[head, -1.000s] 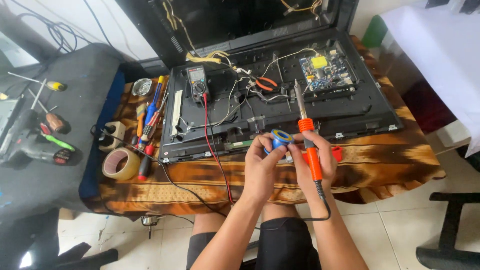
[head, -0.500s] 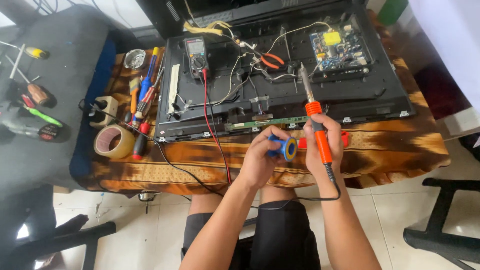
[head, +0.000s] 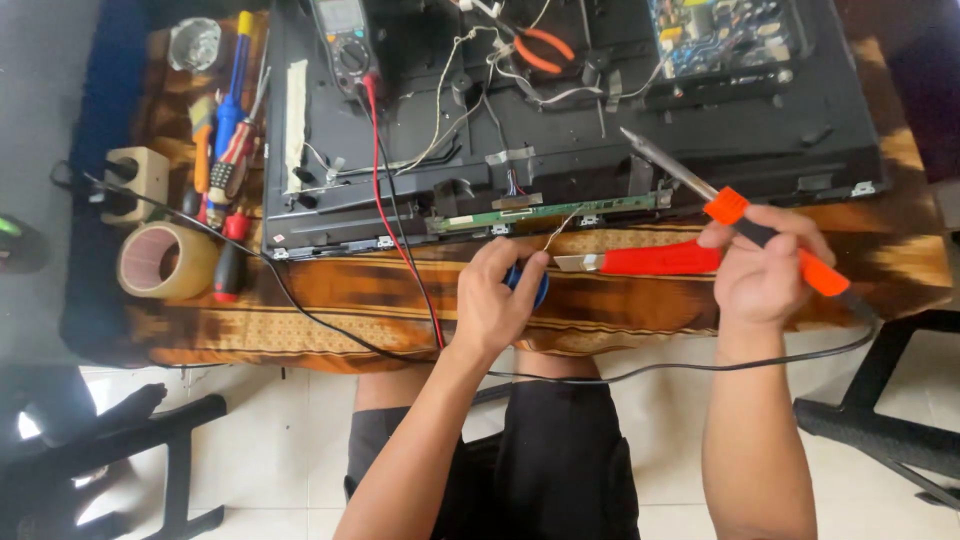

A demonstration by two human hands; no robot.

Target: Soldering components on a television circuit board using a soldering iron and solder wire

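Across a table covered in brown patterned cloth [head: 330,310] lies an opened flat-screen television [head: 600,140], back panel off, wires and a circuit board [head: 715,35] exposed. Near its lower edge, the left hand [head: 495,300] closes its fingers around a small blue solder spool [head: 530,285], a thin wire rising from it toward a narrow green strip board [head: 545,213]. The right hand [head: 765,275] grips an orange-handled soldering iron [head: 730,210], tip raised over the panel. A red utility knife [head: 640,262] lies between the hands. Left of the television sit screwdrivers [head: 230,130], a tape roll [head: 165,260] and a power socket [head: 135,180]. A multimeter [head: 345,35] and orange pliers [head: 540,45] are cut off at the top edge. The spool is mostly hidden by fingers.
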